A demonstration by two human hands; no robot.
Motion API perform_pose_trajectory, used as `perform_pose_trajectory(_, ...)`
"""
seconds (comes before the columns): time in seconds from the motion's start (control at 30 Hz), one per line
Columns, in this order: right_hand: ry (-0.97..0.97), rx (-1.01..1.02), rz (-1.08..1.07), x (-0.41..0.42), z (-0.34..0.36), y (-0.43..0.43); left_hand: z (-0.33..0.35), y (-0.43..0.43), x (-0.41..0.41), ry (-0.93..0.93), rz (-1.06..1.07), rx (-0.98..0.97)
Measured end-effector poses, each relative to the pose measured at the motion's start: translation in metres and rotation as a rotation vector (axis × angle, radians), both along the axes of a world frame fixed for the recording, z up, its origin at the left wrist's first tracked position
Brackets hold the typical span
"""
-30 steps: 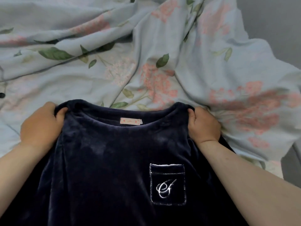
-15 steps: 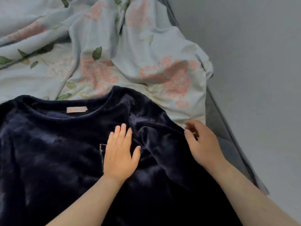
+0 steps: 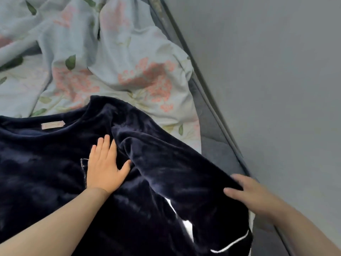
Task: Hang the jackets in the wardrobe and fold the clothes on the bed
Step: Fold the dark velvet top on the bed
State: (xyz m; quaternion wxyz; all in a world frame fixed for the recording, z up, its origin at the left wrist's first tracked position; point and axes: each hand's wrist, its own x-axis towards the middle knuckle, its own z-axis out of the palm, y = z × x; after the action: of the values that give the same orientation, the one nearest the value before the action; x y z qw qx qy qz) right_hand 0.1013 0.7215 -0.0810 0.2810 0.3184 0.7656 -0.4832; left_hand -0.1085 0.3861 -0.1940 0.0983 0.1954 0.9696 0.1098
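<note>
A dark navy velvet top point(image 3: 46, 172) lies spread on the bed, its pink neck label facing up. My left hand point(image 3: 104, 164) presses flat on its chest, fingers straight, covering most of the stitched pocket. The top's right sleeve point(image 3: 166, 157) runs down toward the bed's edge. My right hand point(image 3: 252, 193) grips the lower end of that sleeve, thumb on top and fingers tucked under the fabric. A white-trimmed cuff or hem shows at the bottom right.
A rumpled pale blue floral duvet point(image 3: 114, 58) covers the bed behind the top. The grey bed edge point(image 3: 214, 137) runs diagonally on the right, with a plain grey floor point(image 3: 276, 71) beyond it.
Both hands let go of the shoulders. My left hand came to press flat on the chest. My right hand slid down the right sleeve and took hold near its end. The view turned right.
</note>
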Motion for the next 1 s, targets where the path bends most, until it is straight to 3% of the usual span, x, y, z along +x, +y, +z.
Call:
perform_pose_trajectory(0.13, 0.041, 0.252, -0.213, -0.016, 0.022, 0.074, 0.010, 0.005, 0.000, -0.002, -0.023, -0.069)
perform_pose_trajectory(0.23, -0.031, 0.342, -0.163, -0.048, 0.047, 0.112, 0.025, 0.013, 0.001, 0.061, -0.005, 0.041)
perform_pose_trajectory(0.3, -0.080, 0.298, -0.119, -0.071, 0.058, 0.122, 0.033, 0.028, 0.005, 0.159, -0.064, 0.244)
perform_pose_trajectory(0.37, -0.122, 0.225, -0.080, -0.086, 0.065, 0.127, 0.039, 0.054, 0.007, 0.158, -0.179, 0.303)
perform_pose_trajectory(0.57, -0.158, -0.044, -0.075, -0.100, 0.084, 0.145, 0.042, 0.126, -0.008, -0.125, -0.289, -0.184)
perform_pose_trajectory(0.67, -0.225, -0.085, 0.006, -0.099, 0.094, 0.155, 0.051, 0.138, -0.011, 0.017, -0.450, -0.298)
perform_pose_trajectory(0.73, -0.323, -0.068, 0.089, -0.094, 0.095, 0.156, 0.058, 0.134, -0.012, 0.031, -0.476, -0.156)
perform_pose_trajectory(0.83, -0.431, -0.025, 0.119, -0.083, 0.087, 0.147, 0.064, 0.139, -0.033, -0.150, -0.345, 0.119)
perform_pose_trajectory(0.93, -0.462, -0.001, -0.018, -0.071, 0.070, 0.136, 0.065, 0.151, -0.053, -0.267, -0.391, 0.021)
perform_pose_trajectory(1.0, -0.438, 0.040, 0.025, -0.065, 0.058, 0.133, 0.063, 0.156, -0.055, -0.280, -0.368, 0.022)
